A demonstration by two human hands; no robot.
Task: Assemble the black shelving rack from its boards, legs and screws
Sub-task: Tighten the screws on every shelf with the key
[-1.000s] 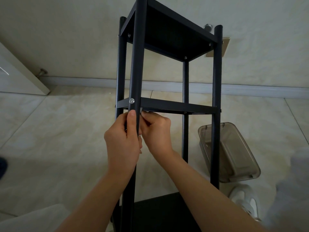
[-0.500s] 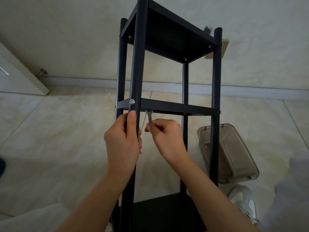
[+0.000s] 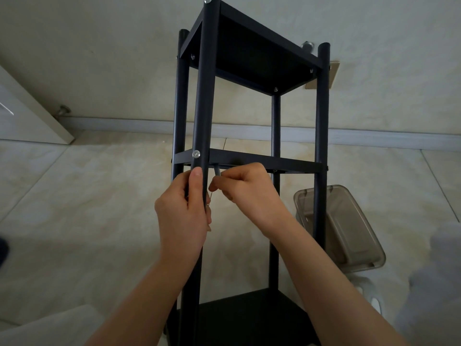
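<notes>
While the left hand (image 3: 183,213) wraps the near left leg (image 3: 205,96) just under its screw (image 3: 196,154), the right hand (image 3: 245,187) pinches a small wrench (image 3: 217,170) (head hidden) beneath the middle board (image 3: 264,163) of the upright rack.

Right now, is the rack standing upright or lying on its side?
Upright. The rack's legs rise from the floor and its boards lie level; the left hand grips the front leg.
</notes>
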